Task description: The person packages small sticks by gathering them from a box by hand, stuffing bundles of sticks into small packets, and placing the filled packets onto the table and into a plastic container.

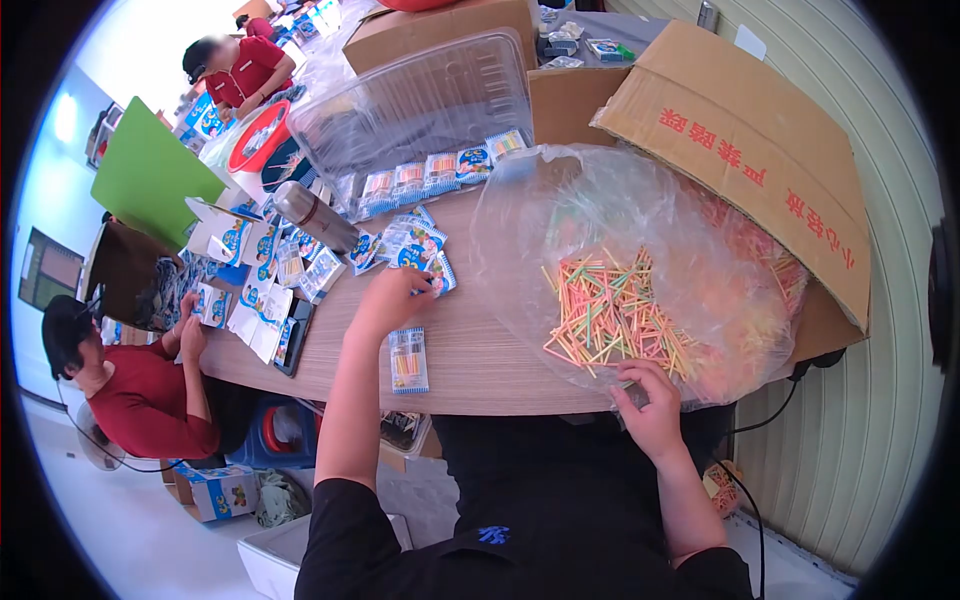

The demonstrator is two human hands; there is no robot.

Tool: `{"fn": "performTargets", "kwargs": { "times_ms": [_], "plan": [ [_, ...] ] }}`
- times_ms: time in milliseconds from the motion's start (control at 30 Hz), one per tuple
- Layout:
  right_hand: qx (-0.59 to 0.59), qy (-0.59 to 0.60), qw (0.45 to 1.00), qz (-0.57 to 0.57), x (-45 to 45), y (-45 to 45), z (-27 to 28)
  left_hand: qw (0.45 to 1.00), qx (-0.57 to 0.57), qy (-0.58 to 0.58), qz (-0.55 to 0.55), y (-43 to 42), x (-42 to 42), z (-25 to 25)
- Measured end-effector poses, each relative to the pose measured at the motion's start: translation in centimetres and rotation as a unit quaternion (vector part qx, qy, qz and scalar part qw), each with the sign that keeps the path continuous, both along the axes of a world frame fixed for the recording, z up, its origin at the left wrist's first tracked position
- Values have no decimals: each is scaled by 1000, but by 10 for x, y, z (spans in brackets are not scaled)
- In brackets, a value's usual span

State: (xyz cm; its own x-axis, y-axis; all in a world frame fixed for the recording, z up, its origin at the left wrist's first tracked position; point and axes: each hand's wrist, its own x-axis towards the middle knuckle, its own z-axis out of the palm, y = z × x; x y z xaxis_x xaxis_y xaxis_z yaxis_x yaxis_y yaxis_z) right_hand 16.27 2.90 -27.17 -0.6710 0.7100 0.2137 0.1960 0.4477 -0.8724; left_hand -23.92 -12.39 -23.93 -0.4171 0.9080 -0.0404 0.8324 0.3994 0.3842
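My left hand (389, 303) reaches over the table, its fingers closed at the edge of a small blue-and-white packet (441, 271) in a loose pile. A clear-fronted packet (408, 360) showing pale coloured sticks lies nearer me, below that hand. My right hand (655, 412) is at the table's front edge, beside the opening of a clear plastic bag (510, 225). Its thumb and fingers are curled toward each other; what they pinch, if anything, is too small to make out. Loose thin sticks (610, 300) in pink, yellow and green spill in a heap from the bag.
A cardboard box (745, 150) stands behind the bag. At the back, a clear plastic tub (420, 95) lies tipped with a row of packets. A steel flask (315, 215), a phone (294, 338) and folded cartons (262, 300) are left. Two co-workers in red sit beyond.
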Motion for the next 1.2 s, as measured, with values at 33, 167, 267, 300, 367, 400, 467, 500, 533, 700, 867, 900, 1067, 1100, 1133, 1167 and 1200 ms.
{"fn": "performTargets", "kwargs": {
  "times_ms": [33,167,267,300,367,400,467,500,533,700,867,900,1067,1100,1133,1167,1200],
  "plan": [
    [0,-1,1000,1,0,0,-1,1000,0,0,1,-1,-4,-1],
    [2,1,1000,1,-1,0,-1,992,-14,-110,55,-2,-9,-8],
    [2,2,1000,1,-2,-1,-1,989,83,113,45,5,21,-15],
    [0,2,1000,3,-2,-1,-1,989,84,114,45,4,24,-14],
    [-1,1,1000,0,-2,-1,-1,963,130,237,4,5,31,-10],
    [-3,4,1000,-2,-2,0,-2,942,153,297,-17,6,35,-7],
    [-12,7,1000,-5,1,-1,-4,950,207,233,1,6,45,2],
    [-12,4,1000,-7,3,-1,-5,951,258,169,24,4,52,8],
    [-11,9,1000,-10,3,-1,-5,945,308,104,49,1,59,14],
    [31,47,998,-8,-8,-3,5,929,360,-72,40,-2,112,26],
    [14,82,996,38,-26,-15,32,870,357,-341,3,0,166,-14],
    [14,80,996,35,-30,-18,35,869,355,-344,1,2,177,-16],
    [127,123,981,75,-29,-27,45,730,351,-586,31,8,217,-13],
    [156,130,977,67,-27,-28,46,723,344,-598,41,8,218,-12],
    [185,137,971,60,-26,-28,48,717,338,-608,52,8,218,-11],
    [185,138,971,60,-25,-26,51,716,339,-608,51,9,218,-10],
    [225,119,965,67,-22,-24,54,733,343,-585,50,8,219,-9]
  ]
}}
